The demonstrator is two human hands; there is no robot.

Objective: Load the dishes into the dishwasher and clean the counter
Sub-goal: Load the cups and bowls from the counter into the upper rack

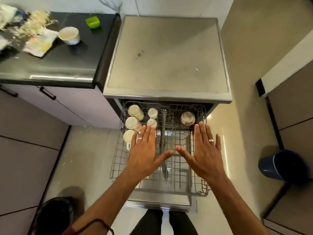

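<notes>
This is a kitchen in a home; a shiny black stone counter [50,68] runs along the wall, with pale cupboard doors with dark handles [48,93] under it; a white ribbed cup [69,35] and a small green plastic box [92,22] sit on top; next to the counter stands a grey metal dishwasher [167,56], with its grey wire rack [177,168] pulled out; white cups lying on their sides [133,116] fill the rack's left side; a dark blue bucket [277,165] stands on the pale tiled floor [81,150].
</notes>
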